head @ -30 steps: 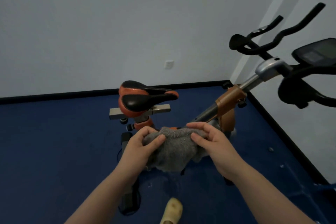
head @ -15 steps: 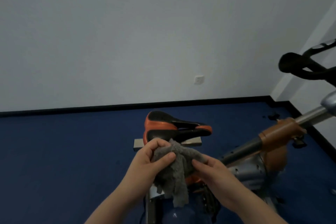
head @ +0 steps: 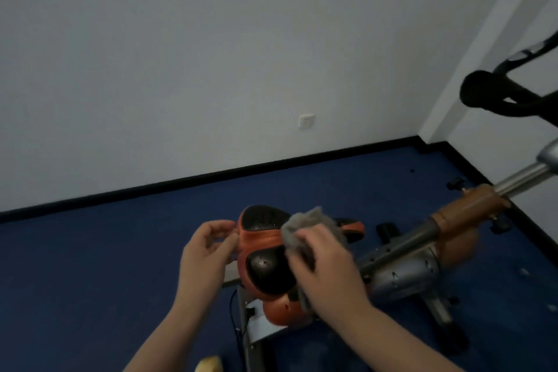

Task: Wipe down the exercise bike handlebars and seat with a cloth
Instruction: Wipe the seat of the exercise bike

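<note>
Seat [head: 268, 254]: we see one saddle, orange around the edges with black padded panels on top and on the near side; the black surface looks scuffed and speckled. We take it as our landmark for everything else.
Cloth [head: 311, 225]: one grey, fuzzy rag, bunched up and lying on the right half of the seat, its upper edge sticking up above the saddle top.
Right hand [head: 329, 269]: we see it palm-down on the cloth with fingers curled over the bunched fabric, pressing it against the seat (the fingertips are blurred, so we cannot tell how tightly they grip).
Left hand [head: 205, 248]: just left of the seat, fingers loosely bent and holding nothing; the fingertips sit at or touching the saddle's orange left edge, we cannot tell which.
Handlebars [head: 495, 93]: one black curved set, well to the right of the seat and higher, cut off by the picture's edge.
Frame [head: 404, 269]: to the right of the seat, a grey housing with a steel post rising through an orange-brown sleeve [head: 471, 205].
Containers: we see none to report.
Floor [head: 90, 266]: dark blue, under and all around the seat.
Wall socket [head: 306, 121]: one white plate, above the seat on the pale wall.
</note>
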A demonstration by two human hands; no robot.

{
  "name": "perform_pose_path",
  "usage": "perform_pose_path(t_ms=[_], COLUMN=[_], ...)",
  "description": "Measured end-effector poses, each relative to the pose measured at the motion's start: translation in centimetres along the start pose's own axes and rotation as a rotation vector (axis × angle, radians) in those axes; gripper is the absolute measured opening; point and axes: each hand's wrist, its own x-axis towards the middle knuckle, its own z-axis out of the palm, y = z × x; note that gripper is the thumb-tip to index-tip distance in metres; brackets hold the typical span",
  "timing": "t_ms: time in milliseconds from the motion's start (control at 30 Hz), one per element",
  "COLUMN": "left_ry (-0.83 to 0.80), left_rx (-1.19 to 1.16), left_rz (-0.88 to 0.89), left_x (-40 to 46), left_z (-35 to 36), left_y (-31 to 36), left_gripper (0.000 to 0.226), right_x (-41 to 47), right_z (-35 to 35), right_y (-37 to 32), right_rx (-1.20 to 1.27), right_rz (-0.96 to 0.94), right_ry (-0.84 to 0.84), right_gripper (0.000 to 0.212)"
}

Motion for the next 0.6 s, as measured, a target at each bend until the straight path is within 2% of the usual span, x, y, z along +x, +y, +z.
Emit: perform_pose_path(t_ms=[67, 100, 167, 233, 300, 433, 500, 600], left_ry=[-0.063, -0.095, -0.170, -0.249, -0.338, -0.533, -0.593, -0.734], left_rx=[0.032, 0.050, 0.107, 0.172, 0.244, 0.362, 0.378, 0.379], left_rz=[0.022, 0.031, 0.054, 0.082, 0.158, 0.336, 0.366, 0.380], left_x=[1.8, 2.6, 4.0, 5.1, 5.9, 7.3, 7.7, 8.1], left_z=[-0.5, -0.8, -1.3, -1.5, -1.4, -0.8, -0.6, -0.8], left_y=[-0.4, -0.6, -1.3, -1.9, -2.6, -3.6, -4.1, -5.2], left_gripper=[0.012, 0.012, 0.014, 0.020, 0.024, 0.032, 0.040, 0.051], right_x=[-0.4, -0.7, -1.0, -1.2, -0.8, 1.5, 2.2, 1.5], right_z=[2.8, 3.6, 4.2, 4.7, 6.0, 8.7, 9.2, 11.1], right_y=[-0.4, -0.6, -0.8, -0.6, -0.6, -0.7, -0.6, -1.4], right_rx=[-0.051, -0.014, 0.016, -0.155, -0.289, -0.369, -0.400, -0.356], right_rz=[0.040, 0.073, 0.121, 0.096, 0.083, 0.156, 0.265, 0.569], right_ry=[-0.195, -0.221, -0.083, 0.020, 0.002, -0.026, 0.034, 0.225], right_gripper=[0.031, 0.036, 0.035, 0.034, 0.038, 0.046, 0.047, 0.057])
